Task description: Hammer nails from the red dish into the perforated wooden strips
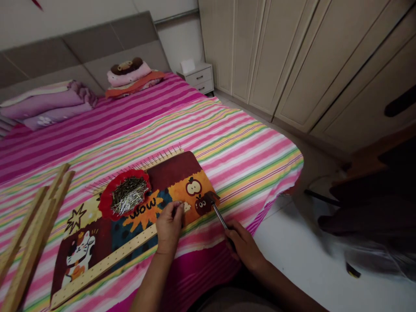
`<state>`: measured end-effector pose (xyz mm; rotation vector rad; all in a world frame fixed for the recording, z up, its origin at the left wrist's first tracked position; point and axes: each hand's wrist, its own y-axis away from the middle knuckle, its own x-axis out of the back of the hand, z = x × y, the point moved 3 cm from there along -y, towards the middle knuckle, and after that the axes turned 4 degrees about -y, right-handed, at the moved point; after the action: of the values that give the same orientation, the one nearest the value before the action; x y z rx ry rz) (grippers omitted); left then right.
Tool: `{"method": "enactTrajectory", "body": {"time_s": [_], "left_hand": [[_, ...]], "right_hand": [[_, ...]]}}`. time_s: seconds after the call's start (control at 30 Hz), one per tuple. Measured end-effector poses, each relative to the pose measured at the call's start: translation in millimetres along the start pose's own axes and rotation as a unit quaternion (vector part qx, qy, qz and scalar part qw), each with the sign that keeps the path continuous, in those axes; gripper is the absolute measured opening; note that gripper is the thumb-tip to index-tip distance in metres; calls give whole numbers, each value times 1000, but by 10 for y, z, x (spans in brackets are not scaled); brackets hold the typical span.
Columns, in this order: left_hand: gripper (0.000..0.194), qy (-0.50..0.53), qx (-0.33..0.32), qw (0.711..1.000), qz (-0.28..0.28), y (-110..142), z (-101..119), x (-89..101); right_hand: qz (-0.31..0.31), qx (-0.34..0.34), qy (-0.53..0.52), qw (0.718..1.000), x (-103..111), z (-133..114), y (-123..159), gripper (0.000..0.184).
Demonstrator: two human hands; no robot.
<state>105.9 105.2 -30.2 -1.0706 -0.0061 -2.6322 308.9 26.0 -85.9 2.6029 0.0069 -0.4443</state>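
While my right hand (242, 243) grips the hammer (221, 216), its head (212, 198) pointing forward-left over the mat (169, 173), my left hand (169, 223), grasp unclear, covers part of the strip (108, 262), which runs near-left to far-right.

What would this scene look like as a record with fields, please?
left hand: at the dotted wooden strip, thumb and finger close together; any held nail unclear
right hand: holding a hammer, its head over the patterned mat
red bowl: on the mat, holding loose nails
far strip: beyond the bowl, standing nails along it
wooden bars: on the striped bedspread, at picture left
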Motion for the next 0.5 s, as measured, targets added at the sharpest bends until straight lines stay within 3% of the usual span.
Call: {"method": "enactTrajectory", "body": {"time_s": [0.17, 0.3, 0.5], "left_hand": [[21, -21, -61, 998, 3, -14, 1, -16], [19, -26, -83, 996, -10, -43, 36, -37], [18, -32, -96, 995, -6, -34, 15, -55]], "right_hand": [[4, 68, 45, 997, -28, -172, 89, 9], [-35, 156, 137, 978, -149, -495, 170, 26], [-88, 206, 252, 941, -388, -889, 257, 41]]}}
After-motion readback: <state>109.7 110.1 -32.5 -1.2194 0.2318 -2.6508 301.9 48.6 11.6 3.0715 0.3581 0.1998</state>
